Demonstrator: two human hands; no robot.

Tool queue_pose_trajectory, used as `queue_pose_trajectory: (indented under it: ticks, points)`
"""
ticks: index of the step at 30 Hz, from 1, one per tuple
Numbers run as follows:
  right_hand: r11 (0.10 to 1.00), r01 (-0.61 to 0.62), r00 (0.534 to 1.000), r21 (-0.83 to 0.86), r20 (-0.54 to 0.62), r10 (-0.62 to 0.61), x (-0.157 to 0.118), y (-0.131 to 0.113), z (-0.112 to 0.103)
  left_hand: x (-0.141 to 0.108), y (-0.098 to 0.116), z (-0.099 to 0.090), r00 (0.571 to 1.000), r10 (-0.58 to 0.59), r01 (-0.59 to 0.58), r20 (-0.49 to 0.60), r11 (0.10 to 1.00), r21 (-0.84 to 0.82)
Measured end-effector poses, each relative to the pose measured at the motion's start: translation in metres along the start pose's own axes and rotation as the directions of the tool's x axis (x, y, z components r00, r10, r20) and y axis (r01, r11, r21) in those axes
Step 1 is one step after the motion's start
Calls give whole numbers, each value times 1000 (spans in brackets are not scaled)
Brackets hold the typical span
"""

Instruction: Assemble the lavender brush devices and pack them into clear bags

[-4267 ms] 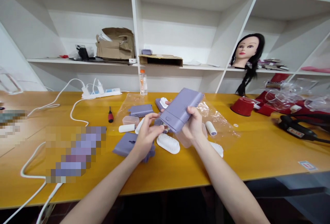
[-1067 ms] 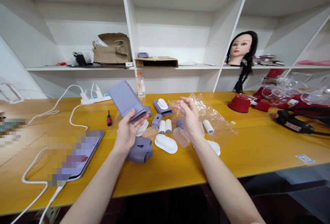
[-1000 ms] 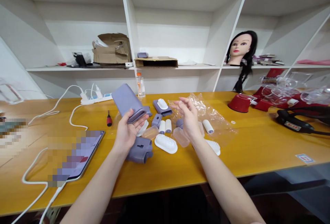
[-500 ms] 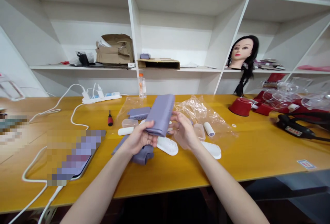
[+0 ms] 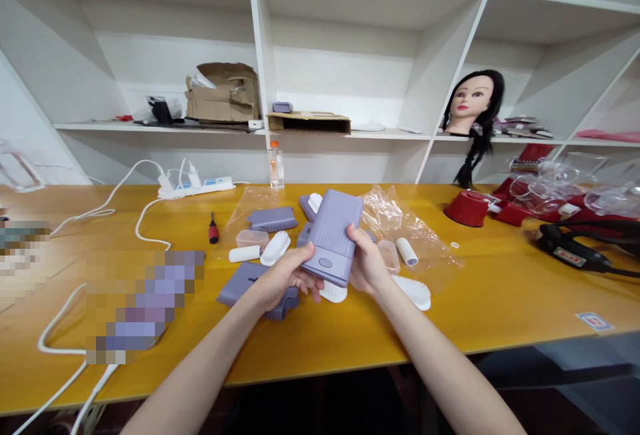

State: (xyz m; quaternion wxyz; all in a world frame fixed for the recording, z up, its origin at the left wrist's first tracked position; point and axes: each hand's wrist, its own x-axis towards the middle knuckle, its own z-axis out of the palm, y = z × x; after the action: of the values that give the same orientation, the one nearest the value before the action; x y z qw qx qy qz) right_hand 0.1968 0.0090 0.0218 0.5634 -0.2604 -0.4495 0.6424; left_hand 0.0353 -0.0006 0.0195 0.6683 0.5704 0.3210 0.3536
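Note:
A purple plastic case [image 5: 334,228] with a ribbed face and an oval button near its lower end is held tilted above the desk. My left hand [image 5: 289,275] grips its lower left edge, thumb on the face and fingers underneath. On the other side my right hand [image 5: 369,258] clasps the right edge, thumb over the front. Under and around the hands lie purple shell parts [image 5: 243,281], another purple piece [image 5: 273,219], a white bristled oval piece [image 5: 411,291], a white oval piece [image 5: 275,248] and a white cylinder [image 5: 245,254]. The case hides some parts behind it.
Clear plastic film [image 5: 400,221] spreads behind the parts. A screwdriver [image 5: 213,229], a power strip [image 5: 200,187] and a blurred device with cables [image 5: 150,301] are at left. Red stands [image 5: 467,208] and a black corded tool [image 5: 570,245] occupy the right, below a mannequin head [image 5: 470,101].
The purple case has turned so its button face shows, and it has shifted slightly right and down. My right hand, open beside it before, now grips its right edge.

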Motion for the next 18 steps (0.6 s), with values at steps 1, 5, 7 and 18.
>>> queue_pose_trajectory:
  ticks: [1, 5, 7, 18]
  points:
    - [1000, -10, 1000, -7, 10, 10, 0, 0, 0, 0, 0, 0, 1000, 4, -4, 5, 1000, 2]
    - [1000, 1, 1000, -3, 0, -1, 0, 1, -1, -1, 0, 0, 1000, 14, -14, 7, 1000, 9]
    - [1000, 9, 1000, 5, 0, -9, 1, 1, -1, 0, 0, 0, 1000, 8, -8, 8, 1000, 14]
    - [995, 92, 995, 44, -51, -90, 3, 4, -3, 5, -4, -3, 1000, 4, -3, -8, 999, 53]
